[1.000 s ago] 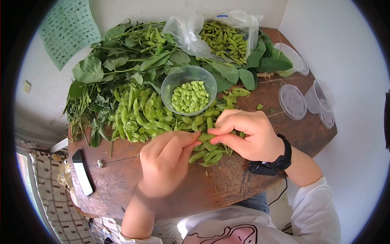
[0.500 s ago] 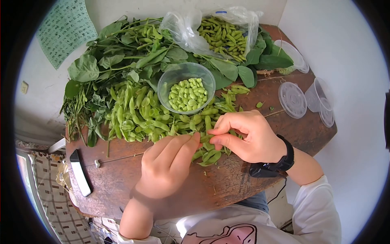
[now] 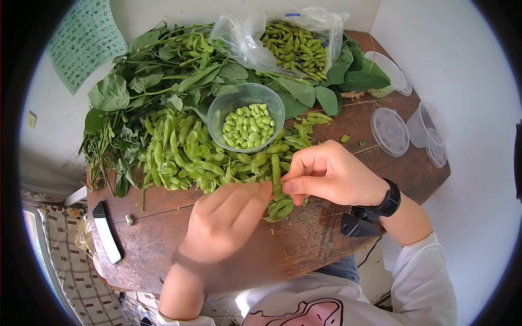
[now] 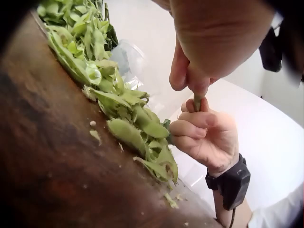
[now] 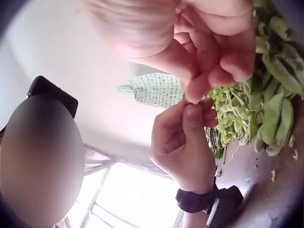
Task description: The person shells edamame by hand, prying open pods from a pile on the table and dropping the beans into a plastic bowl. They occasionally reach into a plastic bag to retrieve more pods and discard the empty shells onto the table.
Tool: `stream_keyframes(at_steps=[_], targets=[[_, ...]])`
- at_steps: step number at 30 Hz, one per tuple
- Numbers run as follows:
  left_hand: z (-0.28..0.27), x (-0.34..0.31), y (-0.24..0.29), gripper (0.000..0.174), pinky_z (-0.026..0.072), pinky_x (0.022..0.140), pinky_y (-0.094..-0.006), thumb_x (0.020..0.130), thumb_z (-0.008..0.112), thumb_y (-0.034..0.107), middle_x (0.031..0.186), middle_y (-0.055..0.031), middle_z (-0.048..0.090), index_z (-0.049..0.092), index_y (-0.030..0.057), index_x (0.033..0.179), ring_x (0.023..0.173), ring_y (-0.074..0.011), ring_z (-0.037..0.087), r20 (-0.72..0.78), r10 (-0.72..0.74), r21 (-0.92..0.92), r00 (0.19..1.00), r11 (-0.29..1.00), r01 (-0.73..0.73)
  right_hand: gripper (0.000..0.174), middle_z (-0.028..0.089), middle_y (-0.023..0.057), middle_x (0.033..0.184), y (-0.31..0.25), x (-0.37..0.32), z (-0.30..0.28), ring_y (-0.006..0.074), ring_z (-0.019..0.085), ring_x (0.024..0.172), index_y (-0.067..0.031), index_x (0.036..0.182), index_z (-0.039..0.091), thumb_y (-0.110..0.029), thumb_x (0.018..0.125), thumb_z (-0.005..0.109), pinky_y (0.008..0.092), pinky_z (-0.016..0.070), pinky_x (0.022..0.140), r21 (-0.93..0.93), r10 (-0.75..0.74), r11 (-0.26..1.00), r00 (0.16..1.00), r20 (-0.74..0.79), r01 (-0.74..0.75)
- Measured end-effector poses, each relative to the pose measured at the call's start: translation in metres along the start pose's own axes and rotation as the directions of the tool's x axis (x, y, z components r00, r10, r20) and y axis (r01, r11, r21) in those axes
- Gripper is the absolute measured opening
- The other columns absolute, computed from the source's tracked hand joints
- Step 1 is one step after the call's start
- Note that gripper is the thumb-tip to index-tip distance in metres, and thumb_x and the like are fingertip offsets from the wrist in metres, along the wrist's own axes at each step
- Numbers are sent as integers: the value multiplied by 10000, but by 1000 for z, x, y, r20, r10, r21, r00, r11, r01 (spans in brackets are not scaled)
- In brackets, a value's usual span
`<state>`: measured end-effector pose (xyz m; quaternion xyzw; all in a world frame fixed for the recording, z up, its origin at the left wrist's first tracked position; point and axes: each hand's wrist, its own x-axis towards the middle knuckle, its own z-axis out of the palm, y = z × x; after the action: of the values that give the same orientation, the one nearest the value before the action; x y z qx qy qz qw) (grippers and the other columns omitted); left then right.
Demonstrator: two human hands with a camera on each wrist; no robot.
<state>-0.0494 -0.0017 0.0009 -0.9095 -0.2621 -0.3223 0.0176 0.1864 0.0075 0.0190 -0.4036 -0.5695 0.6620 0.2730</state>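
In the head view my left hand [image 3: 224,216] and right hand [image 3: 338,176] meet fingertip to fingertip over loose green soybean pods [image 3: 281,209]. Between them is a small green pod [image 4: 197,101], its end showing in the left wrist view, where fingers of both hands pinch it. The rest of that pod is hidden by the fingers. Just beyond the hands, a clear plastic bowl [image 3: 213,120] holds shelled green soybeans [image 3: 248,128]. A heap of pods and opened hulls [image 3: 182,149] lies left of the bowl.
Leafy soybean stalks [image 3: 144,84] cover the back of the wooden table [image 3: 157,233]. A plastic bag of pods [image 3: 296,51] stands behind. Clear lids [image 3: 389,132] and a tipped tub [image 3: 423,125] lie at right, a phone [image 3: 108,232] at left.
My left hand has turned knuckles-up, and the pod that showed between the fingertips is now covered in the head view. The right hand's fingers have curled in slightly. The view has shifted a little.
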Motion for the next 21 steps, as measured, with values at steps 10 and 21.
stream_keyframes(at_steps=[10, 21], targets=[[2, 4, 1, 142, 505, 591, -347, 817, 737, 5, 814, -118, 669, 674, 5, 944, 668, -279, 637, -67, -283, -248, 957, 933, 259, 85, 708, 59, 865, 7, -1, 7, 105, 657, 757, 19, 957, 661, -48, 915, 692, 268, 507, 660, -202, -292, 941, 953, -84, 271], [-5, 6, 10, 36, 495, 570, -285, 846, 688, -16, 676, -69, 674, 660, 4, 834, 596, -200, 670, 149, -517, -456, 843, 720, 523, 174, 565, 116, 781, 20, 10, 11, 283, 572, 745, 0, 807, 559, -12, 836, 731, 378, 468, 640, -660, -755, 414, 641, 136, 627]])
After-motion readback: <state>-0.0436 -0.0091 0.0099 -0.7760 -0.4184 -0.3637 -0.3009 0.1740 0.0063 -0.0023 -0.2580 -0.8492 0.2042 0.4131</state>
